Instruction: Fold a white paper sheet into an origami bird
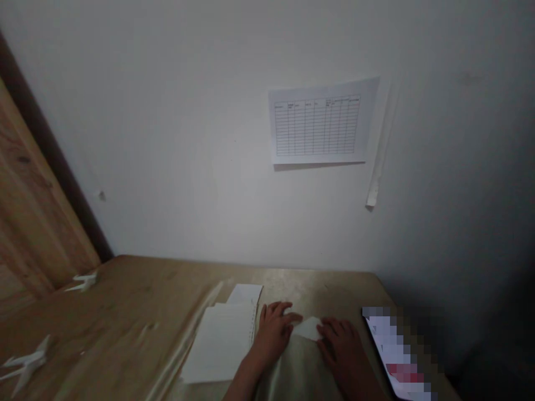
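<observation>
My left hand [273, 329] and my right hand [340, 345] rest on a wooden table [137, 301] at the bottom of the view. Between them lies a small white piece of paper [308, 328], partly folded. Fingers of both hands press on its edges, the left from the left side, the right from the right. A stack of white paper sheets [223, 340] lies just left of my left hand.
Two white folded paper shapes lie on the table at the left [83, 281] and the near left [27, 365]. A printed grid sheet [320, 123] hangs on the white wall. A blurred flat object [397, 351] lies at the right. A wooden panel [29, 217] stands at left.
</observation>
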A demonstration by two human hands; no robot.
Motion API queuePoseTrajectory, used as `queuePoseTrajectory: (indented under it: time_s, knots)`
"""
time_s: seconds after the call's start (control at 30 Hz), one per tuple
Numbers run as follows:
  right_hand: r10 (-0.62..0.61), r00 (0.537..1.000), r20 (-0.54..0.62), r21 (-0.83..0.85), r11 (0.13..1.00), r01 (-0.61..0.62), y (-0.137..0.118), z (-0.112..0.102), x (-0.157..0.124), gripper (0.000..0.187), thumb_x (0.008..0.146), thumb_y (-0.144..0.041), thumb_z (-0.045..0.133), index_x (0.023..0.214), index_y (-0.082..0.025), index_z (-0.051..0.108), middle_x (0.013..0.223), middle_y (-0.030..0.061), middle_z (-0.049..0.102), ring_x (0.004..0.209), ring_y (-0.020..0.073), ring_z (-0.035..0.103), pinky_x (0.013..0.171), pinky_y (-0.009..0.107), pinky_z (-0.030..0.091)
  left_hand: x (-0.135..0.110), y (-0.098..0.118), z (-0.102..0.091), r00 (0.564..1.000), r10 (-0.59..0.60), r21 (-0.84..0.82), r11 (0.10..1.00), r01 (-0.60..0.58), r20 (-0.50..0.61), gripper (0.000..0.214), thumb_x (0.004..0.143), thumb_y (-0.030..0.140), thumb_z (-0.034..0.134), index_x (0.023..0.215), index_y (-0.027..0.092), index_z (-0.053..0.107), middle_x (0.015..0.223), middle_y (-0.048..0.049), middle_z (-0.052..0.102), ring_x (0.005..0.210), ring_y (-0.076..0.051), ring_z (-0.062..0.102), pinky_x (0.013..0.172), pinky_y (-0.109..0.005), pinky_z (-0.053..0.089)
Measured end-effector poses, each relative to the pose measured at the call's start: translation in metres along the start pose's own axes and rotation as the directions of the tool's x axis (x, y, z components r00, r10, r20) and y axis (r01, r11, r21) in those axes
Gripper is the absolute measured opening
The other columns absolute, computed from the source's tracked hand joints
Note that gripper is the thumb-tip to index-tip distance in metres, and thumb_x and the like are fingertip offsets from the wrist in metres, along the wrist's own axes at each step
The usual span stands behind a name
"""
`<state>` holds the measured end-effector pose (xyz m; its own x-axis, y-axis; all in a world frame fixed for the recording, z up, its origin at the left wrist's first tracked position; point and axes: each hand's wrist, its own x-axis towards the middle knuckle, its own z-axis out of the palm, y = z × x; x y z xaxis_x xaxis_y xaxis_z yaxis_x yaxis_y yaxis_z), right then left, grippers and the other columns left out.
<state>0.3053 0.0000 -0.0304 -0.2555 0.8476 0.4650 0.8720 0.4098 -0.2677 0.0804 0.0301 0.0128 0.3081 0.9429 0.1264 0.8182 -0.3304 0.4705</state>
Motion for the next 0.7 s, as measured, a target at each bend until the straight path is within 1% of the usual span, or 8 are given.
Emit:
queuePoseTrajectory:
  time_s: [0.07,0.13,0.23,0.3,0.37,0.43,0.53,0.7]
  knots:
    - [0.003,1.000,0.005,0.005,1.000,-0.003,0.001,0.001,0.000,0.025,0.093,-0.031,0.054,0.115,-0.031,0.066,0.123,0.0031,0.067,0.110,0.0240,0.059,0.099,0.043,0.042,0.000,-0.003,0.001,1.000,0.011,-0.033,0.999,-0.011,-0.020,0.058,0.074,0.005,0.053,0.119,0.040,0.069,0.138,0.0006,0.059,0.131,-0.027,0.044,0.115,-0.055,0.026]
    - [0.000,1.000,0.011,0.003,1.000,-0.001,0.001,0.003,0.001,0.025,0.092,-0.031,0.054,0.114,-0.031,0.067,0.123,0.0032,0.067,0.110,0.0244,0.059,0.100,0.044,0.042,-0.001,-0.005,0.004,0.996,0.046,-0.066,0.997,-0.051,-0.075,0.062,0.070,0.001,0.052,0.117,0.036,0.070,0.133,-0.0010,0.062,0.128,-0.025,0.047,0.114,-0.052,0.030]
    - [0.007,1.000,0.006,-0.007,1.000,-0.007,0.000,0.003,0.000,0.025,0.093,-0.029,0.053,0.114,-0.031,0.066,0.123,0.0034,0.066,0.110,0.0247,0.059,0.099,0.044,0.042,-0.001,0.001,0.009,0.977,0.127,-0.093,0.985,-0.145,-0.174,0.057,0.066,-0.003,0.050,0.107,0.029,0.073,0.128,-0.0031,0.064,0.125,-0.024,0.048,0.110,-0.047,0.037]
    - [-0.005,1.000,0.001,-0.008,1.000,0.005,0.000,0.002,0.000,0.025,0.093,-0.030,0.053,0.114,-0.030,0.066,0.123,0.0039,0.066,0.111,0.0248,0.058,0.100,0.045,0.041,-0.002,0.008,0.012,0.964,0.169,-0.101,0.976,-0.192,-0.204,0.051,0.065,-0.002,0.053,0.100,0.028,0.074,0.124,-0.0026,0.066,0.122,-0.025,0.050,0.108,-0.046,0.038]
    - [-0.013,1.000,-0.007,-0.007,1.000,0.013,-0.001,0.002,0.000,0.024,0.093,-0.029,0.053,0.114,-0.030,0.065,0.122,0.0043,0.066,0.110,0.0247,0.058,0.100,0.045,0.041,-0.002,0.016,0.016,0.962,0.186,-0.101,0.973,-0.209,-0.200,0.046,0.067,0.000,0.059,0.100,0.028,0.074,0.120,-0.0017,0.068,0.119,-0.025,0.051,0.108,-0.047,0.038]
    - [-0.011,1.000,-0.012,-0.004,1.000,0.011,-0.002,0.002,0.000,0.023,0.093,-0.027,0.054,0.112,-0.030,0.066,0.119,0.0039,0.066,0.107,0.0241,0.058,0.099,0.044,0.041,-0.003,0.020,0.018,0.970,0.182,-0.086,0.977,-0.197,-0.160,0.038,0.072,0.007,0.065,0.101,0.030,0.074,0.117,-0.0006,0.069,0.117,-0.025,0.051,0.108,-0.047,0.036]
    - [0.009,0.999,-0.038,0.007,1.000,-0.008,-0.003,0.002,0.002,0.023,0.091,-0.023,0.057,0.111,-0.031,0.066,0.119,0.0024,0.067,0.107,0.0230,0.058,0.098,0.042,0.042,-0.002,0.022,0.021,0.978,0.165,-0.076,0.982,-0.176,-0.131,0.029,0.081,0.018,0.067,0.104,0.034,0.074,0.113,0.0006,0.070,0.115,-0.025,0.051,0.110,-0.049,0.032]
    - [0.014,0.999,-0.038,-0.028,1.000,-0.015,-0.006,-0.001,0.003,0.023,0.091,-0.023,0.056,0.109,-0.031,0.066,0.118,0.0020,0.067,0.107,0.0223,0.059,0.098,0.040,0.042,0.000,0.020,0.022,0.982,0.150,-0.072,0.985,-0.159,-0.116,0.026,0.080,0.024,0.073,0.104,0.035,0.074,0.114,0.0020,0.070,0.117,-0.025,0.051,0.111,-0.048,0.029]
